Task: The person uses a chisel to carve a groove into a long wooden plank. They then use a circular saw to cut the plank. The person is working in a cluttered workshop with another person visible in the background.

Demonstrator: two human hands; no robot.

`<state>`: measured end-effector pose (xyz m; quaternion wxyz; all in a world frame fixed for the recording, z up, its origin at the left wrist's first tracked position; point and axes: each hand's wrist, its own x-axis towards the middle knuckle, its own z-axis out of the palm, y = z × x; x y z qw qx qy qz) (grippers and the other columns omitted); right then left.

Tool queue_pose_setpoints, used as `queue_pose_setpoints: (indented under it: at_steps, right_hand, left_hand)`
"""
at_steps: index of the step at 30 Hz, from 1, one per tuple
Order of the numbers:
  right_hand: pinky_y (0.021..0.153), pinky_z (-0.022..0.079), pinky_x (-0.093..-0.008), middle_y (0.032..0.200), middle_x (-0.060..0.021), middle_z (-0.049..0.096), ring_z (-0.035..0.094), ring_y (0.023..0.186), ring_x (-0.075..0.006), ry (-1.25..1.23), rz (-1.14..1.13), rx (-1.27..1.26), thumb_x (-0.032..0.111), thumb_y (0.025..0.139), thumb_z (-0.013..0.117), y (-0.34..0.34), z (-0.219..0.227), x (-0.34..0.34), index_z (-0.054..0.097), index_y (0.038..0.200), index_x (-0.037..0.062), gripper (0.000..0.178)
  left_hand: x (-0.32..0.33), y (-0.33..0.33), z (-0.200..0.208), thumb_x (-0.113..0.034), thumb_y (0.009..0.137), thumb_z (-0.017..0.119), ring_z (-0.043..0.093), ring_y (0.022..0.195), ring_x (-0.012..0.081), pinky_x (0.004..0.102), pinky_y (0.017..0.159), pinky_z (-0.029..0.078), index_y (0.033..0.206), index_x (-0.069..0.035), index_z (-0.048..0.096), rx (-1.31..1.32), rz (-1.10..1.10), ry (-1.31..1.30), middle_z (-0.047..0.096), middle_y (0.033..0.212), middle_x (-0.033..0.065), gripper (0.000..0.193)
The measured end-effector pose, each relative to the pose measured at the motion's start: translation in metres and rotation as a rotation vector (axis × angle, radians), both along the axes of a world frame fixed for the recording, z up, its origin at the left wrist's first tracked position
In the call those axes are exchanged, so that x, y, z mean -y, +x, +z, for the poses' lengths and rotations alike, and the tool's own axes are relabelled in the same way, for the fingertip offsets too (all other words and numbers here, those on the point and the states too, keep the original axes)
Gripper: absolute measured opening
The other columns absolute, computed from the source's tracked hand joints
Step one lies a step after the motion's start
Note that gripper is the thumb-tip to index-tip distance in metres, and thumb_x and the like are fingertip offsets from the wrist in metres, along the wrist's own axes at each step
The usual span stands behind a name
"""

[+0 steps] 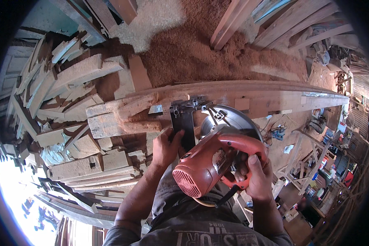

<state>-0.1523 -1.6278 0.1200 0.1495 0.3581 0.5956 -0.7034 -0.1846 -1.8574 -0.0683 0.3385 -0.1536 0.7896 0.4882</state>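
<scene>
A red circular saw (201, 164) lies tilted over on its side in front of me, motor end toward my body. My right hand (259, 176) is wrapped around its rear handle. Its silver round guard (235, 119) faces up and away, and the blade's edge is mostly hidden. My left hand (165, 151) is closed at the near edge of the saw's dark base plate (182, 123), thumb laid against it; the fingertips are partly hidden. Beneath the plate's far end runs a long wooden beam (274, 88). The black cord (227, 197) hangs from the handle toward my lap.
Sawdust (184, 53) covers the ground beyond the beam. Stacked offcuts (69, 94) crowd the left side, with boards (98, 176) piled near my left forearm. Timbers (231, 24) lean in from the far side. A wooden frame (303, 164) and cluttered tools stand to the right.
</scene>
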Motion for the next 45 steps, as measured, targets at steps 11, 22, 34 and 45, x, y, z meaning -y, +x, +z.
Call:
queue_pose_setpoints:
  at_steps: [11, 22, 34, 45]
  right_hand:
    - [0.05, 0.043, -0.0241, 0.075, -0.0017, 0.052, 0.048, 0.056, -0.0082, -0.009, -0.009, 0.001, 0.041, 0.103, 0.063, -0.004, -0.001, 0.002, 0.057, 0.131, 0.0011, 0.05]
    - [0.051, 0.046, -0.0243, 0.085, -0.0017, 0.055, 0.051, 0.062, -0.008, -0.033, -0.025, 0.004, 0.036, 0.103, 0.064, -0.005, -0.004, -0.003, 0.057, 0.131, 0.0019, 0.045]
    - [0.051, 0.048, -0.0251, 0.082, -0.0038, 0.056, 0.052, 0.057, -0.0096, -0.043, -0.003, 0.002, 0.035, 0.103, 0.064, -0.015, -0.005, -0.005, 0.057, 0.125, 0.0026, 0.04]
    - [0.05, 0.046, -0.0246, 0.076, -0.0036, 0.056, 0.052, 0.057, -0.0095, -0.035, 0.01, -0.037, 0.033, 0.105, 0.06, -0.021, -0.008, -0.006, 0.055, 0.125, 0.0038, 0.036]
  left_hand:
    - [-0.002, -0.008, 0.006, -0.033, 0.095, 0.072, 0.07, 0.064, 0.0248, 0.0382, 0.06, 0.051, 0.093, 0.0, 0.071, -0.028, 0.027, 0.02, 0.069, 0.071, 0.0162, 0.033]
    - [-0.001, -0.013, -0.001, -0.032, 0.094, 0.073, 0.063, 0.058, 0.0225, 0.0389, 0.057, 0.048, 0.082, 0.0, 0.065, -0.049, 0.023, 0.014, 0.064, 0.065, 0.0151, 0.036]
    - [-0.002, -0.022, -0.002, -0.035, 0.094, 0.072, 0.062, 0.059, 0.0229, 0.0398, 0.059, 0.048, 0.082, 0.0, 0.065, -0.041, 0.024, 0.006, 0.064, 0.066, 0.0153, 0.038]
    - [-0.002, -0.032, 0.0, -0.035, 0.093, 0.073, 0.065, 0.061, 0.0278, 0.0404, 0.06, 0.049, 0.083, 0.001, 0.066, 0.006, 0.033, 0.024, 0.066, 0.069, 0.0182, 0.038]
